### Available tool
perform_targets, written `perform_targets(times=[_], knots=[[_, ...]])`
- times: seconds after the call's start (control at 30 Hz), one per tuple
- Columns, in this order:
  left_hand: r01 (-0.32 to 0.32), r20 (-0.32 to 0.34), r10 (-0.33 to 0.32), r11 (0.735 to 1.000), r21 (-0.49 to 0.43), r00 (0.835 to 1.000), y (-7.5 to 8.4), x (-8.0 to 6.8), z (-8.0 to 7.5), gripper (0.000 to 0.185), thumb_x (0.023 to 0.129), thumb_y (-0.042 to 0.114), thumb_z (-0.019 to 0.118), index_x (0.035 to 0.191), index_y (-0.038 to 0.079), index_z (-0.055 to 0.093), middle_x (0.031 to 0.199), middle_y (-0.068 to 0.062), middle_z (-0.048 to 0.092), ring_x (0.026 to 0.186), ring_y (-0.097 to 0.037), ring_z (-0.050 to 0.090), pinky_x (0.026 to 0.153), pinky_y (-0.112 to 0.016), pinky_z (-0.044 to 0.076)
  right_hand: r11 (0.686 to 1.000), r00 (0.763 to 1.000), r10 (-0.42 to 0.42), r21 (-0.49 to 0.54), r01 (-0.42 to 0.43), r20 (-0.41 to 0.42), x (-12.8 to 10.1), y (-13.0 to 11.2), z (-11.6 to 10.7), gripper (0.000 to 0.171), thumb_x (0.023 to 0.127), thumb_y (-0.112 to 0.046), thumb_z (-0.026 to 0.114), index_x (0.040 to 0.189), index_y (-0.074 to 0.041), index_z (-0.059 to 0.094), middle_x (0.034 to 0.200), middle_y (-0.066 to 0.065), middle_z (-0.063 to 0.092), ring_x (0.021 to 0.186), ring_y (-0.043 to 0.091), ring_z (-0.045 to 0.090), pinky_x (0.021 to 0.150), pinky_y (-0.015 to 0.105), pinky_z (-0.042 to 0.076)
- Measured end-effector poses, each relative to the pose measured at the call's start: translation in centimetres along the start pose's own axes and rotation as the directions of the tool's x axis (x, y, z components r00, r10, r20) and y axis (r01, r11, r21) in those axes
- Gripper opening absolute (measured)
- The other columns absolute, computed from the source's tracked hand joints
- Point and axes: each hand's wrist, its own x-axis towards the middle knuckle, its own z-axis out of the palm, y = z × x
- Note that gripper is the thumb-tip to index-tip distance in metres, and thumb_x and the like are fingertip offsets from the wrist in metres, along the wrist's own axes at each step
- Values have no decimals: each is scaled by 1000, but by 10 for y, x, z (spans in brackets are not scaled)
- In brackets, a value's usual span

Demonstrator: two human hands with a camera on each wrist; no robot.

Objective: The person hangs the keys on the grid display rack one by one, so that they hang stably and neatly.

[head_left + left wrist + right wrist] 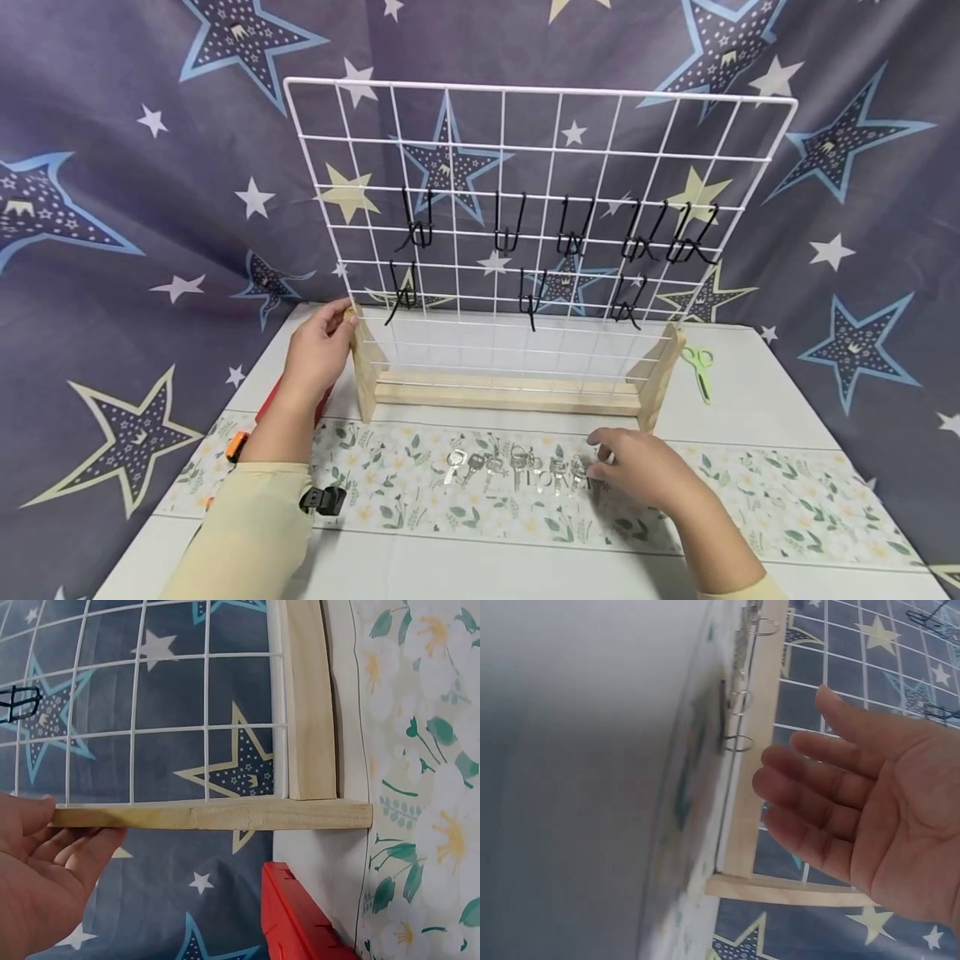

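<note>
Overhead first, head view. Left hand (321, 348) rests against the top of the left wooden upright of the grid rack (525, 242), toward the table's (750, 392) far-left edge; whether it pinches the post I cannot tell from here. Right hand (647, 468) is low over the floral runner (787, 500), fingers loosely extended at the right end of the row of keys (517, 468), holding nothing. Judgement: keys are small, hard, light and slick; pinch at the bow or ring. The rack looks light and stiff but top-heavy, best steadied at the wooden post.

Left wrist view: left-hand fingers (67, 855) lie straight along the wooden foot (217, 815), thumb on its upper edge. Contact, not a clamp. A red box (300, 922) sits just beside the foot.

Right wrist view: right-hand fingers (825, 795) are spread and relaxed, empty; the key rings (739, 742) are near, untouched.
</note>
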Motion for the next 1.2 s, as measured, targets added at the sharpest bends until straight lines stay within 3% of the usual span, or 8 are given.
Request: perform_targets(times=[0.3,0.53,0.67,0.97,1.2], knots=[[-13,-11,14,1000,27,1000,-1,1,2,41,104,27,49,142,12,51,130,-15,63,114,-27,60,94,-42,51,1000,998,7,2,-7,58,15,3,9,32,83,-23,77,111,-10,70,85,-5,69,79,13,63,78,41,55],[-26,-14,27,999,23,1000,-1,2,2,41,103,27,50,142,11,50,131,-16,62,116,-28,59,96,-43,50,999,991,51,-8,-50,123,17,6,13,10,82,-19,77,86,-17,68,80,-6,65,72,13,58,70,37,52],[-28,-9,28,999,25,1000,-1,2,2,41,104,27,50,142,11,50,131,-16,62,116,-28,59,97,-44,50,999,991,47,-11,-46,124,15,7,15,14,83,-14,75,77,-17,63,72,-6,59,66,14,52,62,32,46],[-10,4,10,1000,26,1000,-1,1,1,42,104,28,49,143,13,50,133,-15,61,117,-28,59,97,-44,50,999,996,42,-39,-39,81,13,7,14,20,88,-14,71,72,-17,60,68,-5,56,62,13,49,59,30,44],[-9,0,9,1000,23,1000,-1,1,1,41,103,28,50,142,13,50,132,-16,61,115,-29,59,96,-44,50,996,998,-53,-67,51,-24,10,5,2,13,86,-3,69,89,-14,65,78,-3,64,68,10,55,64,30,49]])
